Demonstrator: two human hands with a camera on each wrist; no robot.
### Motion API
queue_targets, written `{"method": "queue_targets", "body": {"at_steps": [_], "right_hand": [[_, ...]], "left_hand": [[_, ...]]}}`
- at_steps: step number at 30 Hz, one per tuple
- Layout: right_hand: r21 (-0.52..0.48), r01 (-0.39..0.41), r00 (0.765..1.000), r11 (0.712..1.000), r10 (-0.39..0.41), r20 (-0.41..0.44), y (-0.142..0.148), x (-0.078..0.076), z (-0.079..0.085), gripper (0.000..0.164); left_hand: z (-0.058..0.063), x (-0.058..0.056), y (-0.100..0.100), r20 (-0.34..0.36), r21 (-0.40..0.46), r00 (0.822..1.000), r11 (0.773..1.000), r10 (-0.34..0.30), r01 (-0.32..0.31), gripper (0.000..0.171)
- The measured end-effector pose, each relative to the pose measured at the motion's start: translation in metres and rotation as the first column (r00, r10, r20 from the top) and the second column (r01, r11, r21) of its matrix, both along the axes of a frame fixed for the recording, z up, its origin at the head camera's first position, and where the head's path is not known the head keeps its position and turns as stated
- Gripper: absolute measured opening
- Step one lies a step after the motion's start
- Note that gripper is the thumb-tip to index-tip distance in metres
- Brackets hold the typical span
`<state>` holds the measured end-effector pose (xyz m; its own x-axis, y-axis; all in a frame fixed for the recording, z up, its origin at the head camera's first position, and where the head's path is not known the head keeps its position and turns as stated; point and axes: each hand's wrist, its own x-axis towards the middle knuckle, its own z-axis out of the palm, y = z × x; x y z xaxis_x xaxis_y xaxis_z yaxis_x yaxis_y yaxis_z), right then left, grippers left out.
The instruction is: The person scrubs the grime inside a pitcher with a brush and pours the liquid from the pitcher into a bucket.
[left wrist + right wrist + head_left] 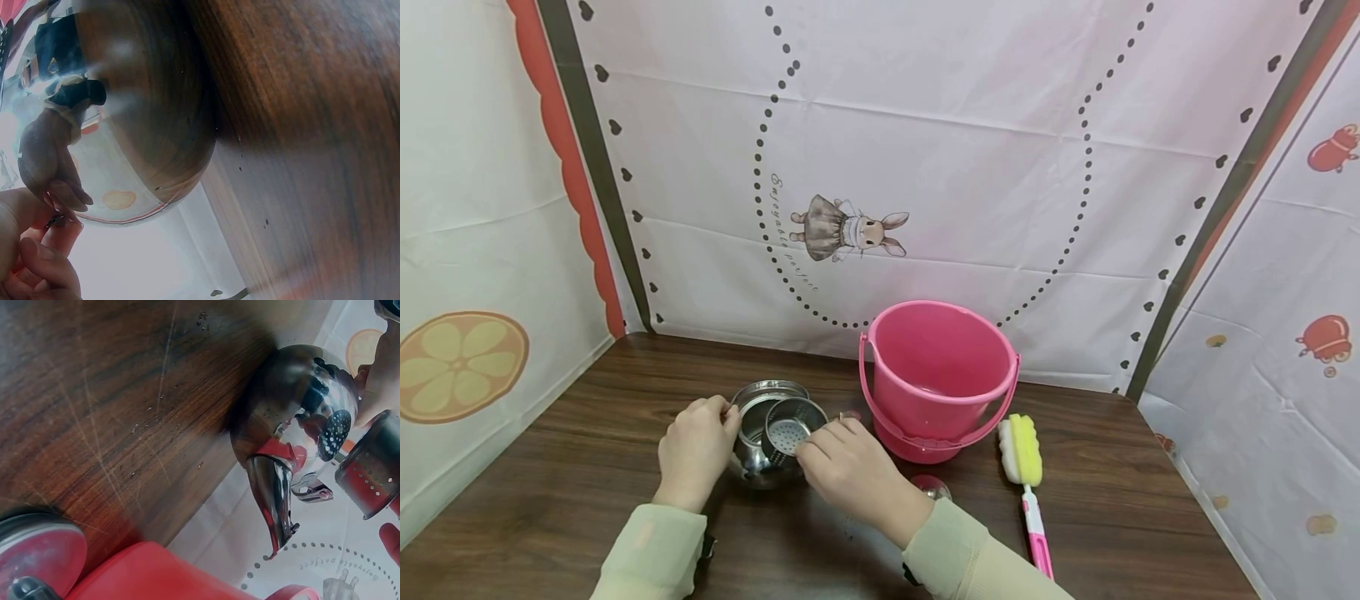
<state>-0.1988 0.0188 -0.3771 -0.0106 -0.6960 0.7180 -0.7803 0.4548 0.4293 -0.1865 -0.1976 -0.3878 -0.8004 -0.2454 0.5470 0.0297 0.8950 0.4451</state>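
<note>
A shiny steel teapot (756, 465) stands uncovered on the wooden table, its curved spout (272, 500) plain in the right wrist view. My left hand (697, 450) pinches the teapot's side near the rim; in the left wrist view, its fingers (47, 262) meet at a small dark piece by the pot wall. With my right hand (857, 475) I hold a perforated steel strainer basket (788, 435), tilted, over the right part of the teapot's mouth. The right wrist view has this strainer (374, 469) at its edge, with only a bit of the hand.
Behind my right hand stands a pink bucket (943, 389) with its handle lowered. A round metal lid (932, 487) with a knob lies before it. To the right is a yellow-and-white sponge brush (1021, 452). Water drops dot the table (125, 444). Printed cloth (962, 167) hangs behind.
</note>
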Motion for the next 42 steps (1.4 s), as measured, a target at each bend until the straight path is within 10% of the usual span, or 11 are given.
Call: {"method": "queue_targets", "body": {"at_steps": [42], "right_hand": [[0.008, -0.004, 0.999, 1.0, 0.004, 0.045, 0.027, 0.007, 0.0, 0.018]], "left_hand": [[0.002, -0.001, -0.001, 0.074, -0.004, 0.997, 1.0, -0.004, 0.004, 0.018]]}}
